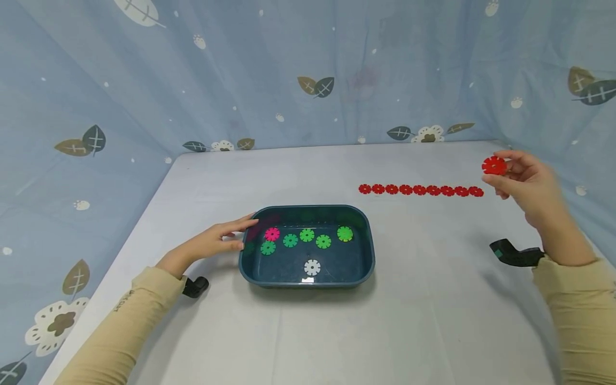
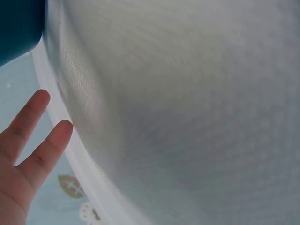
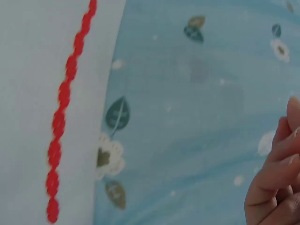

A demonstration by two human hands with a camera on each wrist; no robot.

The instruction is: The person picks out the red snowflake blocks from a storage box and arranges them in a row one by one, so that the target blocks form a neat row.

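Note:
My right hand (image 1: 526,184) pinches a red notched plastic disc (image 1: 494,165) between thumb and fingers, held up past the right end of a row of red discs (image 1: 420,190) on the table. In the right wrist view the curled fingers (image 3: 276,180) show at the lower right edge; the held disc is out of sight there. My left hand (image 1: 212,240) rests with extended fingers at the left rim of a dark blue plastic bin (image 1: 308,284). Inside the bin lie a pink disc (image 1: 271,234), several green discs (image 1: 323,241) and a white disc (image 1: 312,267).
A white cloth (image 1: 414,321) covers the table. Behind and beside it hangs a blue curtain (image 1: 269,48) printed with leaves and flowers. Black wrist devices (image 1: 517,253) stick out by both sleeves, one low beside the left forearm.

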